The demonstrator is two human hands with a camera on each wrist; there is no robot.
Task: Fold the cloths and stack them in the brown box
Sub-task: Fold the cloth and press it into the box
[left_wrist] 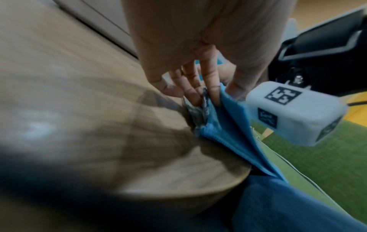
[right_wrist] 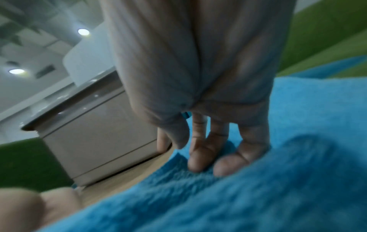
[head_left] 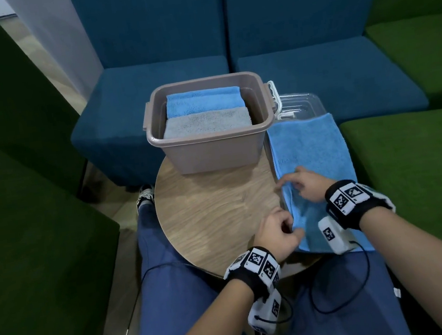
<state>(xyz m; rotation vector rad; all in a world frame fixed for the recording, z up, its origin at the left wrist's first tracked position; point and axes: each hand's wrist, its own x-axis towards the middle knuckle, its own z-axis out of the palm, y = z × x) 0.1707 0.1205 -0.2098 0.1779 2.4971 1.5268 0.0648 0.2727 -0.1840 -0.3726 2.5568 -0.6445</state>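
The brown box [head_left: 212, 151] stands at 12 o'clock on the round table [head_left: 206, 213], with a folded blue cloth [head_left: 203, 101] and a folded grey cloth [head_left: 207, 123] inside. At 3 o'clock a flat blue cloth [head_left: 312, 150] lies half over a clear lid [head_left: 304, 104]. The left hand [head_left: 274, 234] pinches its near left edge. The right hand [head_left: 307, 184] rests on it with fingers [right_wrist: 200, 158] nearly straight, apart.

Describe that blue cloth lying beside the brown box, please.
The blue cloth is fluffy terry, lying flat beside the box, partly on the table and over a clear lid. The left hand pinches its near left edge; the right hand rests on it, fingertips pressing the pile. It looks not yet fully folded.
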